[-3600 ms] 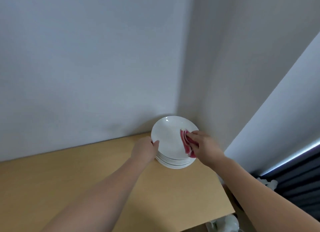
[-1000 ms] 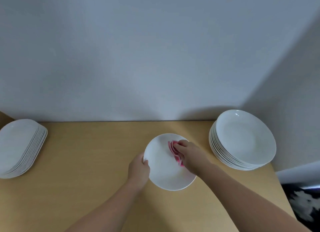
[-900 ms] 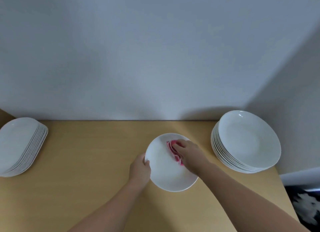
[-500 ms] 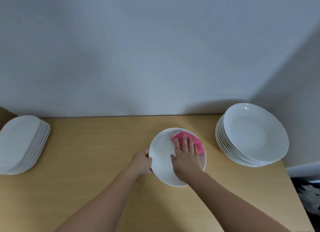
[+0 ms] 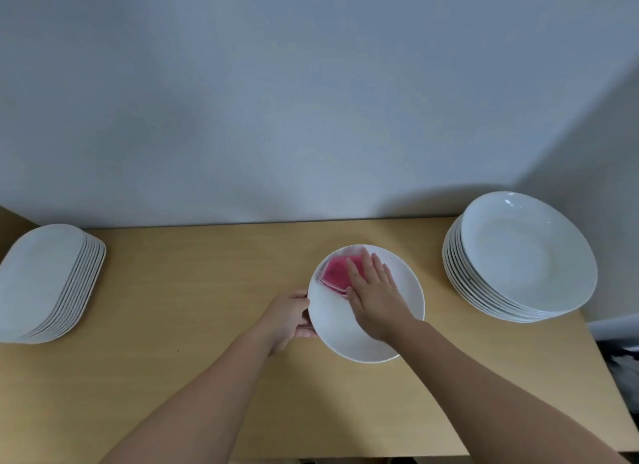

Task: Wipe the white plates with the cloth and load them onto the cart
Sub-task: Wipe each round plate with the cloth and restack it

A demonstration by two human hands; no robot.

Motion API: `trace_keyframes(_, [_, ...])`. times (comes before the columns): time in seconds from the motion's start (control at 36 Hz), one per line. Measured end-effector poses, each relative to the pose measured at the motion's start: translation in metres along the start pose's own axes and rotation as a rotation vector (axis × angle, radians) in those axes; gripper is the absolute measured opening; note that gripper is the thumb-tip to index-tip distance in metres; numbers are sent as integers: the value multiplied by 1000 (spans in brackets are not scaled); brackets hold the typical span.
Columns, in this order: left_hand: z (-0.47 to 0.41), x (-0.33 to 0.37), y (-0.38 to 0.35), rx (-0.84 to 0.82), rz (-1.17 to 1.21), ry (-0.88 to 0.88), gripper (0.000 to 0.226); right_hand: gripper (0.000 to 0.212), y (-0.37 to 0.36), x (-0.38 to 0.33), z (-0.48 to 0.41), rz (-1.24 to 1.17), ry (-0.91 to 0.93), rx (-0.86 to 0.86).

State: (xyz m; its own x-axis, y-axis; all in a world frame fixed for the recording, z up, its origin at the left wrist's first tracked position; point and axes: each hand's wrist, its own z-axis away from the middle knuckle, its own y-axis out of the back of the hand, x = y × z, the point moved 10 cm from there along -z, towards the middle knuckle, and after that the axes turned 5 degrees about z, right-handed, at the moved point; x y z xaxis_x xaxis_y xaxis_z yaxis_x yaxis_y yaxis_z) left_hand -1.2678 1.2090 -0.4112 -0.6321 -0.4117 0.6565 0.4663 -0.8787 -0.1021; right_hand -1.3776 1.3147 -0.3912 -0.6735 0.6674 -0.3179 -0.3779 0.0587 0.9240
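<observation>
While under one cloth (image 5: 333, 274) — one plate (image 5: 349, 337)

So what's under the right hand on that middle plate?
A folded pink cloth, pressed flat on the white plate by the right hand. Its left part shows; the rest, and the plate beneath, is hidden under the hand.

The plate (image 5: 366, 325) in the middle of the table (image 5: 190, 290) is plain white, the cloth (image 5: 337, 275) on it bright pink, the stack of round plates (image 5: 525, 259) at the right edge and the stack of oval plates (image 5: 45, 280) at the left edge white too, the table light tan with faint wood grain, the wall (image 5: 276, 100) pale grey.
</observation>
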Motion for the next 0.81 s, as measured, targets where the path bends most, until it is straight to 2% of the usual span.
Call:
trace_keyframes(0.06, [0,0,-1,-18,31,10,29,57,-8,-7,-1,2,-74,-40])
trace_keyframes(0.19, [-4,-3,2,-12,91,27,33,59,-35,-28,-12,-16,-113,-166])
trace_keyframes(0.36, [-12,-6,7,50,130,25,40,54,-45,-52,22,-9,182,-223])
trace_keyframes(0.42, [-14,-5,7,63,111,20,40,53,-46,-53,37,-48,231,-249])
trace_keyframes(0.56, [-13,5,6,79,-67,-50,23,50,-40,-49,51,-115,276,-306])
trace_keyframes(0.61, [-13,8,4,79,-130,-73,23,48,-35,-49,51,-143,284,-300])
trace_keyframes(0.69, [-16,10,3,100,-186,-83,26,39,-24,-53,46,-190,263,-200])
trace_keyframes(0.81, [-20,12,5,150,-253,-118,31,33,-21,-59,48,-192,135,-76])
